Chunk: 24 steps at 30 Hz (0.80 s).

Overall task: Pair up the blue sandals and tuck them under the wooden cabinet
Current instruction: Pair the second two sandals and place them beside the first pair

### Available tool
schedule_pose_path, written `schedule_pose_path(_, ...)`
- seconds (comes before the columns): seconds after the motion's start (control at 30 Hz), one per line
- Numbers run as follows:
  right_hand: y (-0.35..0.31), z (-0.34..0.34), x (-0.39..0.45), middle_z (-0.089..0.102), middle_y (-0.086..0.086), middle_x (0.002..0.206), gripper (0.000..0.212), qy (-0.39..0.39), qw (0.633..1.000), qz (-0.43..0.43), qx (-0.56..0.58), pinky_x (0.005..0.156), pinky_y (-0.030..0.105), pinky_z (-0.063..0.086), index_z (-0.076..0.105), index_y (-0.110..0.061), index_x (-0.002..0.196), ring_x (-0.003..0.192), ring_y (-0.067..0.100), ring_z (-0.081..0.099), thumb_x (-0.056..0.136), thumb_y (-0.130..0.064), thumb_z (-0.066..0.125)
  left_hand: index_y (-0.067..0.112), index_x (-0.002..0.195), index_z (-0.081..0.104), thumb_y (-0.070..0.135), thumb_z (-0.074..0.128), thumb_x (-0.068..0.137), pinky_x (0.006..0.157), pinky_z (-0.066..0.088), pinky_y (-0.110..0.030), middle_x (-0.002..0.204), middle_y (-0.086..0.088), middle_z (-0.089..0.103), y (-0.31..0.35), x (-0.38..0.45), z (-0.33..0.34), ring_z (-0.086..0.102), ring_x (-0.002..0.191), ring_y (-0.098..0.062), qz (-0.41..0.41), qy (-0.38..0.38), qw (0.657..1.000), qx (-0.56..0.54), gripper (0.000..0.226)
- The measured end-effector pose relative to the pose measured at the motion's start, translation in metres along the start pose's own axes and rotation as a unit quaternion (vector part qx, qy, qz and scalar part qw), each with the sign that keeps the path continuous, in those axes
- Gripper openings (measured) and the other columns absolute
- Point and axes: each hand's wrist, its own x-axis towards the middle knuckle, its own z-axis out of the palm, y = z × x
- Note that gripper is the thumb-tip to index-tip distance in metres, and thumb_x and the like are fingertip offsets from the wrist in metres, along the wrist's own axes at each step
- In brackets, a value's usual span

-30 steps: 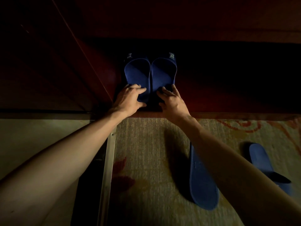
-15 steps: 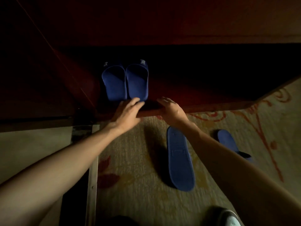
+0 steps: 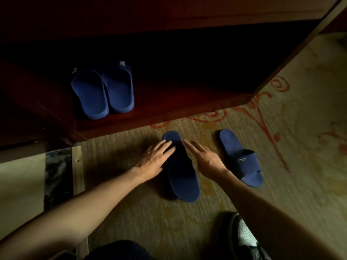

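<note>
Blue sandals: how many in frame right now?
4. Two sit side by side under the wooden cabinet: one left, one right. Two lie apart on the carpet: one between both hands, one further right. None visibly hidden.

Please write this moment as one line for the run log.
tucked pair: under cabinet | left hand, right hand: open, flanking flipped sandal | fourth sandal: on carpet

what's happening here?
A person is tidying blue sandals. One pair already sits side by side under the wooden cabinet. Both hands are at a loose sandal on the carpet, the left hand on it, the right hand beside it. Another sandal lies apart, further right.
</note>
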Motion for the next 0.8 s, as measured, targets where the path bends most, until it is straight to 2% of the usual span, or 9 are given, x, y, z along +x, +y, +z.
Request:
schedule_pose_path(0.1, 0.002, 0.015, -0.001, 0.009, 0.005, 0.169, 0.113, -0.027, 0.998, -0.04, -0.043, 0.1, 0.042, 0.05, -0.013, -0.043, 0.156, 0.14, 0.032, 0.041, 0.086, 0.004, 0.063, 0.02, 0.156, 0.013, 0.007, 0.075, 0.081, 0.121, 0.02, -0.047, 0.166, -0.006, 0.004, 0.002, -0.002, 0.009, 0.003, 0.152, -0.027, -0.018, -0.007, 0.999, -0.033, 0.099)
schedule_pose_path(0.23, 0.009, 0.018, 0.002, 0.015, 0.004, 0.168, 0.096, -0.012, 0.997, -0.068, -0.043, 0.11, 0.043, 0.043, -0.001, -0.036, 0.159, 0.143, 0.03, 0.039, 0.093, -0.013, 0.065, 0.018, 0.155, 0.02, 0.007, 0.072, 0.084, 0.122, 0.019, -0.042, 0.166, -0.005, 0.011, -0.006, -0.004, 0.017, 0.006, 0.152, -0.023, -0.018, -0.001, 0.995, -0.103, 0.088)
schedule_pose_path(0.33, 0.017, 0.011, 0.001, 0.027, 0.0, 0.165, 0.09, -0.025, 0.996, -0.087, 0.022, 0.105, 0.04, 0.045, 0.006, -0.036, 0.16, 0.136, 0.026, 0.048, 0.093, -0.023, 0.066, 0.023, 0.154, 0.027, 0.012, 0.069, 0.088, 0.122, 0.017, -0.035, 0.165, 0.001, 0.016, -0.016, -0.005, 0.015, 0.007, 0.152, -0.015, 0.0, 0.004, 0.988, -0.157, 0.079)
schedule_pose_path(0.4, 0.017, 0.005, 0.001, 0.047, 0.0, 0.154, 0.08, -0.027, 0.994, -0.067, 0.078, 0.097, 0.034, 0.048, 0.021, -0.034, 0.158, 0.124, 0.022, 0.059, 0.093, -0.026, 0.067, 0.024, 0.152, 0.032, 0.014, 0.069, 0.089, 0.122, 0.016, -0.033, 0.163, 0.003, 0.02, -0.021, -0.004, 0.009, 0.009, 0.151, -0.012, 0.004, 0.002, 0.977, -0.212, 0.074)
schedule_pose_path(0.47, 0.012, -0.006, 0.004, 0.068, -0.003, 0.129, 0.052, -0.022, 0.985, -0.006, 0.169, 0.089, 0.031, 0.051, 0.052, -0.03, 0.143, 0.111, 0.014, 0.067, 0.094, -0.023, 0.067, 0.026, 0.151, 0.035, 0.017, 0.068, 0.09, 0.121, 0.017, -0.034, 0.162, 0.004, 0.024, -0.025, -0.003, 0.003, 0.012, 0.15, -0.01, 0.003, -0.001, 0.963, -0.271, 0.07)
schedule_pose_path(0.57, 0.007, -0.025, 0.012, 0.074, -0.002, 0.096, 0.019, 0.008, 0.926, 0.061, 0.372, 0.076, 0.025, 0.053, 0.072, -0.019, 0.109, 0.083, -0.002, 0.069, 0.095, -0.008, 0.064, 0.032, 0.149, 0.035, 0.033, 0.064, 0.092, 0.117, 0.023, -0.028, 0.157, 0.013, 0.028, -0.024, -0.003, -0.008, 0.02, 0.145, -0.003, -0.016, 0.017, 0.938, -0.347, 0.064)
schedule_pose_path(0.67, 0.006, -0.041, 0.018, 0.076, 0.012, 0.107, 0.021, 0.016, 0.824, 0.107, 0.556, 0.089, 0.033, 0.058, 0.072, -0.006, 0.111, 0.1, 0.02, 0.073, 0.097, -0.004, 0.056, 0.027, 0.144, 0.043, 0.038, 0.058, 0.094, 0.105, 0.033, -0.02, 0.141, 0.013, 0.046, -0.013, -0.002, -0.026, 0.04, 0.133, -0.005, -0.073, 0.057, 0.895, -0.436, 0.054)
schedule_pose_path(0.73, 0.004, -0.045, 0.026, 0.074, 0.013, 0.115, 0.028, 0.009, 0.801, 0.127, 0.584, 0.096, 0.041, 0.054, 0.069, -0.001, 0.116, 0.109, 0.027, 0.07, 0.098, -0.013, 0.05, 0.021, 0.141, 0.048, 0.04, 0.053, 0.096, 0.093, 0.039, -0.013, 0.128, 0.011, 0.054, -0.003, 0.0, -0.038, 0.051, 0.123, -0.008, -0.118, 0.102, 0.869, -0.47, 0.048)
schedule_pose_path(0.8, -0.001, -0.047, 0.034, 0.077, 0.011, 0.107, 0.034, 0.002, 0.782, 0.16, 0.603, 0.099, 0.047, 0.052, 0.07, -0.004, 0.109, 0.106, 0.029, 0.071, 0.096, -0.025, 0.046, 0.014, 0.137, 0.05, 0.038, 0.051, 0.099, 0.078, 0.04, -0.004, 0.116, 0.009, 0.056, 0.005, 0.006, -0.048, 0.054, 0.109, -0.009, -0.162, 0.149, 0.852, -0.475, 0.045)
